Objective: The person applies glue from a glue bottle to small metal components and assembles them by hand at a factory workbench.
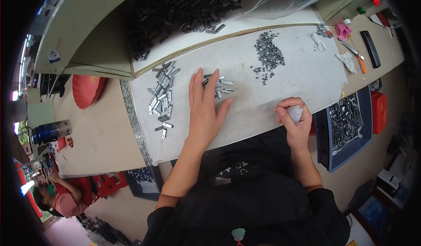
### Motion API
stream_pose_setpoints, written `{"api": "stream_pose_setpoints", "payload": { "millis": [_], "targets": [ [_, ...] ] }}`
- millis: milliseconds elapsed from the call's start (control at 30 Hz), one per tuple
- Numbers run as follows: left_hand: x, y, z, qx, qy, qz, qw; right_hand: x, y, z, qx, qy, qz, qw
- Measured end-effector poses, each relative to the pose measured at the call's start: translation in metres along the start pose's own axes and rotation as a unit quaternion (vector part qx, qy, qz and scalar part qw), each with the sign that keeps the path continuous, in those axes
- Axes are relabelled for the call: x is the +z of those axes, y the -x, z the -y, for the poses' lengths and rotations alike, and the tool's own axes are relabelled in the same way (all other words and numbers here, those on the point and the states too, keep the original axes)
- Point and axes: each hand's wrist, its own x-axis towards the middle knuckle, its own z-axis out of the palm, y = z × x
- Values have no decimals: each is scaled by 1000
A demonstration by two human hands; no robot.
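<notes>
While holding the left hand [204, 108] spread over metal pieces [226, 82], grips a whitish object [295, 113] in the curled right hand [300, 130]. Faces dark bits [269, 53] heaped on the bench [245, 114].

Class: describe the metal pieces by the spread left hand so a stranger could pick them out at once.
Start at the white-covered worktop in mid-picture and find the spread left hand. The small cluster of metal pieces lies at its fingers, partly hidden. It is smaller than the strewn group leftward and coarser than the tiny dark bits up-right.
</notes>
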Motion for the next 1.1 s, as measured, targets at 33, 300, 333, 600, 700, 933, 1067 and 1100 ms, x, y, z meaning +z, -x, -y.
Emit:
{"api": "stream_pose_setpoints", "payload": {
  "millis": [33,300,333,600,700,933,1067,1100],
  "targets": [
    [3,-3,1,0,-3,-5,1000,-4,0,0,-3,15,-7,1000],
    [14,102,-26,269,132,49,953,-4,18,-2,-7,-11,-36,999],
    [35,114,-5,209,155,58,964,-7,21,-6,-13,-14,-38,999],
    [90,55,143,-172,95,-76,978,-3,6,32,-115,-32,15,993],
    [75,23,163,-190,87,-92,974,-14,-6,38,-109,-40,28,993],
    [8,8,212,-301,82,-134,941,-45,-37,47,-65,45,4,997],
    [13,51,212,-326,109,-59,937,-34,-5,31,-116,93,-27,989],
    [4,47,215,-319,109,-42,941,-26,-2,24,-106,170,-61,978]
  ]
}}
